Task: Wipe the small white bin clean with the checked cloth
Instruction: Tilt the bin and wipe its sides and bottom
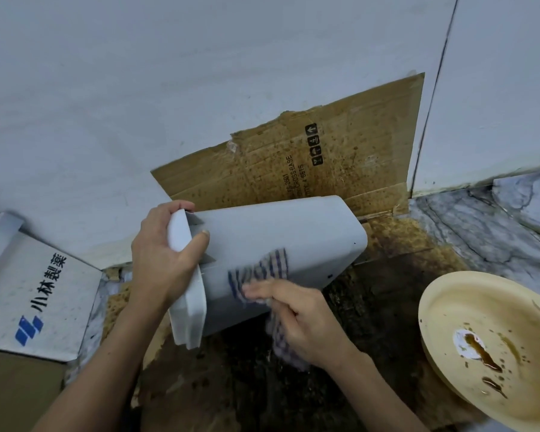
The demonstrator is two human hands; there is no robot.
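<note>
The small white bin [281, 235] lies tipped on its side above the stained floor, its open rim toward me at the left and its base pointing to the far right. My left hand [162, 257] grips the rim, thumb curled over the outside wall. The blue-and-white checked cloth [262, 269] is spread against the bin's near side wall. My right hand [296, 313] presses the cloth onto the wall with straight fingers, while the rest of the cloth hangs bunched under the palm. The cloth and fingertips are blurred.
A stained cardboard sheet [318, 157] leans on the white wall [200, 73] and covers the dark, dirty floor [250, 385]. A cream round lid [493, 344] with brown drips lies at the right. A white printed carton [35, 294] sits at the left. Marble floor [487, 232] shows far right.
</note>
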